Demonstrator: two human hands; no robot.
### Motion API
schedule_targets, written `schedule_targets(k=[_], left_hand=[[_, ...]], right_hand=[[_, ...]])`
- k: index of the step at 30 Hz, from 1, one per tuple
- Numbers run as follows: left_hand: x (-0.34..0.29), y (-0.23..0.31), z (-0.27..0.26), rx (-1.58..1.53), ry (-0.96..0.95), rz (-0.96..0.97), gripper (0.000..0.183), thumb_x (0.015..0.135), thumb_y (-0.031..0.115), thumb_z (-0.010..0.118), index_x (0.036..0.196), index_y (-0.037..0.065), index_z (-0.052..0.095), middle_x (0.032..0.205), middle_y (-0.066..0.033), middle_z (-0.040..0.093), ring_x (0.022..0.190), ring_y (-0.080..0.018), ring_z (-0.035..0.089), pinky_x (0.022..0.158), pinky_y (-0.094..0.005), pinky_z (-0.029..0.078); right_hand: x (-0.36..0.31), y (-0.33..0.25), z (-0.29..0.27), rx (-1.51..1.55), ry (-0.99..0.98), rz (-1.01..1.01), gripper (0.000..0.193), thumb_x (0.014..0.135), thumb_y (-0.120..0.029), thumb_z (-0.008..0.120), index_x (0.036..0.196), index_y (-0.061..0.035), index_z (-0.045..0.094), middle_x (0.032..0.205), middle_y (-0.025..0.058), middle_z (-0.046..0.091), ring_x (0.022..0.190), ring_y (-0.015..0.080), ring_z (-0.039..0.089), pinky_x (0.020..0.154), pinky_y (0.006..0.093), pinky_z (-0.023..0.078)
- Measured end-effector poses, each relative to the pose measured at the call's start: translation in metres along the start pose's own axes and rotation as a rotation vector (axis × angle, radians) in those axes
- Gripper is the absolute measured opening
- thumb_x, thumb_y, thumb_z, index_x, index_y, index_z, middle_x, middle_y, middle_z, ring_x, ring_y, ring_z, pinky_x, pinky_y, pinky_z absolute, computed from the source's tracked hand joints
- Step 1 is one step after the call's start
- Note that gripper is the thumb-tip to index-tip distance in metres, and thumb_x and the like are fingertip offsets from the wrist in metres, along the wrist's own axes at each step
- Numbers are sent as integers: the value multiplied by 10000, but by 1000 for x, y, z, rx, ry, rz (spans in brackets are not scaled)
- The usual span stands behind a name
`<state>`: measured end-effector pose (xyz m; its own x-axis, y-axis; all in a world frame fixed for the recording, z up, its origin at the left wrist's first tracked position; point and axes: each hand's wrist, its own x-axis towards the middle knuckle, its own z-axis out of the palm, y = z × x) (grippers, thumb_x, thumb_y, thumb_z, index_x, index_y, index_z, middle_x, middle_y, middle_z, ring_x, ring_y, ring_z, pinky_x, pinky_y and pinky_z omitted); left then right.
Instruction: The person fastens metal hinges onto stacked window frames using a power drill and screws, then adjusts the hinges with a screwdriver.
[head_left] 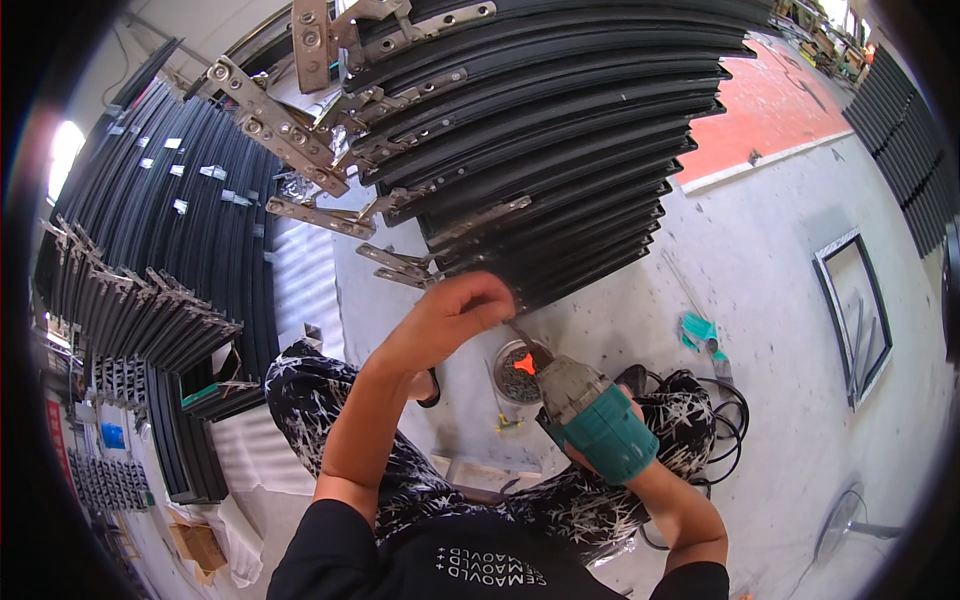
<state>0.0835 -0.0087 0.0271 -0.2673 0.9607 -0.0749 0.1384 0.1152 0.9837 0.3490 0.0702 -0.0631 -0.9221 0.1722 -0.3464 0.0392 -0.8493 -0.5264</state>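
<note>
Drill (pixel 608 428) is clasped in the right hand (pixel 580 458) near the bowl (pixel 498 374), its bit (pixel 520 334) beside the left hand (pixel 452 312) by the black bars (pixel 560 140). The left grip is curled narrow, any contents hidden. A slipping bit could catch that hand.

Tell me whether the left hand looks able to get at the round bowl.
Likely yes: in view, the left hand is near the round bowl; the power drill overlaps the bowl's right side, but the left side looks unobstructed.

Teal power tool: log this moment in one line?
Right hand: gripping teal power tool | Left hand: near black bars | Floor: bowl of small pieces
</note>
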Motion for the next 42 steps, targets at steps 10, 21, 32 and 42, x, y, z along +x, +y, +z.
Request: schedule_targets(k=[10, 21, 32, 42], left_hand=[[-28, 32, -3, -269, 278, -4, 227, 980, 253, 505, 1050, 67, 613, 722, 67, 435, 634, -23, 376, 525, -194, 302], [-44, 192, -94, 689, 879, 649, 214, 949, 227, 548, 947, 28, 628, 713, 34, 508, 623, -44, 426, 561, -209, 344], [9, 213, -100, 1274, 790, 611, 561, 887, 545, 516, 749, 7, 594, 665, -147, 578, 667, -327, 593, 609, -421, 450], [29, 196, -92, 1200, 882, 371, 612, 811, 636, 548, 820, 39, 679, 678, -127, 633, 667, -301, 641, 574, -422, 476]], right_hand=[[11, -17, 19, -1661, 139, -833, 345, 864, -90, 582, 1201, -31, 545, 1084, 108, 616, 975, 234, 606, 833, 357, 476], [36, -90, 118, -1556, 127, -1193, 342, 827, -8, 605, 1167, -40, 591, 1073, 80, 644, 976, 196, 614, 852, 328, 473], [80, -131, 165, -1270, 225, -1057, 267, 800, 5, 604, 1064, -27, 615, 946, 42, 655, 788, 115, 600, 691, 256, 490], [66, -132, 197, -1293, 289, -1123, 271, 800, -145, 685, 1036, -25, 628, 906, 54, 652, 773, 175, 613, 718, 319, 495]])
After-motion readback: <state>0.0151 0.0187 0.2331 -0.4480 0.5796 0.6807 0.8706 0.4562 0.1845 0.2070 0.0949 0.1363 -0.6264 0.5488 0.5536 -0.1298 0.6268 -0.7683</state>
